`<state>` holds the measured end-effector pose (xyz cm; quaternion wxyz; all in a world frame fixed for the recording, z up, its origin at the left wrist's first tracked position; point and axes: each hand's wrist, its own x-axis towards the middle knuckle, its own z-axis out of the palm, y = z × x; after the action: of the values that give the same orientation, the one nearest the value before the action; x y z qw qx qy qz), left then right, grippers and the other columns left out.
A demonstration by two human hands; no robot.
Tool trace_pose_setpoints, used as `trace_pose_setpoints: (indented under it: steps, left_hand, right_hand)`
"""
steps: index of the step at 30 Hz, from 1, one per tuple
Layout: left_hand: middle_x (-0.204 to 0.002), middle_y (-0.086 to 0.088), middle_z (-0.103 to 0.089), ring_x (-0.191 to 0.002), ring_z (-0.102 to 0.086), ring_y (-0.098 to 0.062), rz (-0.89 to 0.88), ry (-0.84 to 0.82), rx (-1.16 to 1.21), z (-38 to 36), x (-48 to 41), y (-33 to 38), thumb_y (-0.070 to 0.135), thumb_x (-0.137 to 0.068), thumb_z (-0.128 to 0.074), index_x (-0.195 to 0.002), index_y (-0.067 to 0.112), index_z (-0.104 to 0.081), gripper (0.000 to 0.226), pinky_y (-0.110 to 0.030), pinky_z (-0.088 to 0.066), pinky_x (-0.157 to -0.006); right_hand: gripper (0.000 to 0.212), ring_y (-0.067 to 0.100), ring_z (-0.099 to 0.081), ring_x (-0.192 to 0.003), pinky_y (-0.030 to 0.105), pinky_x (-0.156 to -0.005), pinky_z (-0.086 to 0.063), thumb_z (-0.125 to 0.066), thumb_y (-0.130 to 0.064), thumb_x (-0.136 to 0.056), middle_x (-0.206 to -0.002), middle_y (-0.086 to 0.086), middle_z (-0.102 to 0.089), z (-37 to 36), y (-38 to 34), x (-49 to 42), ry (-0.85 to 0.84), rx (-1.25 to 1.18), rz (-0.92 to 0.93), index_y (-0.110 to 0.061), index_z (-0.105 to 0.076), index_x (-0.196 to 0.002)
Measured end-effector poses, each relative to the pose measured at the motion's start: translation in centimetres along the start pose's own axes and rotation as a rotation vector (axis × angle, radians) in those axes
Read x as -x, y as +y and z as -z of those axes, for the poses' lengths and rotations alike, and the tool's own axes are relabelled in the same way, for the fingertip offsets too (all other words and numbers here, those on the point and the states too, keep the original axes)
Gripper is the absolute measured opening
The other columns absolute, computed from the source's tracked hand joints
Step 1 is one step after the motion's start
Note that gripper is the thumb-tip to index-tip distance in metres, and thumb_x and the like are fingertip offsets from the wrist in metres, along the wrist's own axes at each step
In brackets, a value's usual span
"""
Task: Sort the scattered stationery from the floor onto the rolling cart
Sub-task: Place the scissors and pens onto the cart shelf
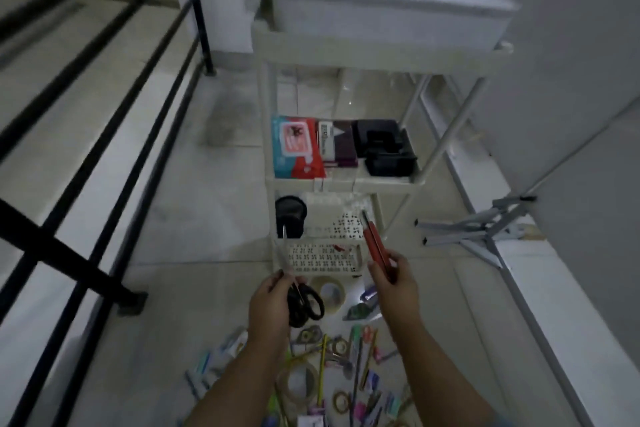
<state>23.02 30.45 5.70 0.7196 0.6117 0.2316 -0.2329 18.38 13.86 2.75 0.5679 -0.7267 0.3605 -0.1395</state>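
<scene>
Loose stationery [346, 371] lay scattered on the tiled floor [194, 218] at the bottom of the view: pens, pencils and tape rolls. The left hand [272, 302] was closed around black-handled scissors [301, 302], blades pointing up toward the rolling cart [346, 180]. The right hand [393, 282] gripped two red pencils [375, 246], tips aimed at the cart's lowest shelf, where a white perforated basket [322, 258] and a black cup [291, 220] sat.

floor tiles [214, 184] are looking glossy and smooth, cart [377, 55] frame is showing up as matt white painted metal, its baskets [322, 258] perforated plastic. scissors [304, 302] are sporting shiny black plastic handles, and tape roll [330, 293] is looking clear and glossy.
</scene>
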Motion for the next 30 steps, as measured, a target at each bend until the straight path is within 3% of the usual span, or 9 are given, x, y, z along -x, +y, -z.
trace_pose_setpoints:
  steps: [4, 7, 10, 13, 15, 20, 24, 27, 30]
  left_hand:
    - [-0.09, -0.01, -0.068, -0.081, -0.062, -0.025, -0.001, -0.027, 0.073, -2.5, 0.0, 2.8, 0.023, -0.094, -0.053, -0.093, 0.004, -0.066, 0.023, -0.039, -0.052, -0.076]
    - [-0.094, -0.011, -0.065, -0.087, -0.06, -0.027, -0.002, -0.011, 0.126, -4.3, -1.2, 4.3, 0.022, -0.093, -0.055, -0.088, 0.01, -0.065, 0.017, -0.039, -0.049, -0.078]
    - [-0.104, -0.01, -0.063, -0.094, -0.06, -0.025, -0.01, 0.012, 0.159, -6.3, -2.5, 5.2, 0.021, -0.093, -0.054, -0.112, 0.005, -0.062, 0.025, -0.038, -0.05, -0.08]
    - [-0.11, -0.013, -0.064, -0.093, -0.06, -0.026, -0.027, -0.004, 0.161, -7.9, -3.7, 5.4, 0.022, -0.092, -0.055, -0.119, 0.005, -0.06, 0.032, -0.029, -0.048, -0.06]
    - [-0.113, -0.015, -0.064, -0.093, -0.06, -0.028, -0.026, 0.003, 0.158, -8.8, -4.0, 5.4, 0.023, -0.092, -0.056, -0.116, 0.006, -0.061, 0.031, -0.027, -0.045, -0.057]
    - [-0.111, -0.014, -0.066, -0.096, -0.062, -0.027, -0.017, 0.029, 0.191, -10.1, -4.5, 5.4, 0.02, -0.09, -0.058, -0.106, 0.013, -0.065, 0.019, -0.029, -0.048, -0.064]
    - [-0.111, -0.015, -0.066, -0.102, -0.062, -0.033, -0.038, 0.055, 0.172, -10.3, -5.0, 5.4, 0.022, -0.09, -0.058, -0.112, 0.014, -0.064, 0.025, -0.029, -0.046, -0.06]
    - [-0.107, -0.009, -0.067, -0.098, -0.063, -0.024, -0.048, 0.039, 0.181, -10.7, -5.0, 5.5, 0.022, -0.091, -0.057, -0.112, 0.014, -0.064, 0.024, -0.032, -0.052, -0.073]
    - [-0.103, -0.007, -0.067, -0.093, -0.063, -0.019, -0.064, 0.026, 0.175, -11.0, -4.9, 5.4, 0.022, -0.091, -0.056, -0.113, 0.012, -0.064, 0.025, -0.03, -0.051, -0.073]
  right_hand:
    - [0.032, 0.016, -0.06, -0.077, 0.032, -0.072, -0.051, -0.059, -0.023, -0.089, -0.097, 0.001, -0.063, 1.1, -4.2, -4.8, 0.0, 0.261, 0.155, -0.019, -0.05, -0.12]
    - [0.036, 0.025, -0.052, -0.106, 0.044, -0.093, -0.043, -0.059, -0.027, -0.088, -0.117, 0.004, -0.056, 1.5, -6.6, -9.8, -0.02, 0.645, 0.355, -0.023, -0.053, -0.123]
    - [0.037, 0.03, -0.044, -0.119, 0.034, -0.097, -0.031, -0.056, -0.024, -0.09, -0.125, 0.001, -0.053, 1.8, -8.7, -14.4, -0.109, 0.903, 0.516, -0.025, -0.055, -0.127]
    - [0.037, 0.033, -0.038, -0.119, 0.032, -0.094, -0.035, -0.053, -0.026, -0.093, -0.127, 0.004, -0.049, 1.6, -10.6, -16.8, -0.236, 0.978, 0.491, -0.027, -0.052, -0.13]
    - [0.039, 0.032, -0.034, -0.119, 0.033, -0.095, -0.039, -0.051, -0.033, -0.093, -0.129, 0.003, -0.043, 1.3, -11.2, -17.6, -0.308, 1.076, 0.412, -0.034, -0.049, -0.132]
    - [0.039, 0.03, -0.032, -0.121, 0.037, -0.101, -0.038, -0.045, -0.037, -0.095, -0.132, 0.003, -0.038, 0.9, -11.6, -18.5, -0.405, 1.154, 0.362, -0.039, -0.044, -0.134]
    - [0.038, 0.027, -0.033, -0.123, 0.036, -0.097, -0.038, -0.04, -0.027, -0.097, -0.131, 0.003, -0.043, 1.0, -10.5, -18.1, -0.367, 1.121, 0.456, -0.028, -0.049, -0.133]
    - [0.036, 0.026, -0.043, -0.116, 0.034, -0.09, -0.042, -0.039, -0.034, -0.098, -0.128, 0.005, -0.049, 0.9, -8.6, -17.3, -0.402, 1.055, 0.537, -0.023, -0.056, -0.128]
    - [0.038, 0.025, -0.051, -0.112, 0.034, -0.091, -0.04, -0.036, -0.039, -0.098, -0.127, 0.003, -0.053, 1.1, -7.0, -17.2, -0.347, 1.056, 0.557, -0.022, -0.058, -0.125]
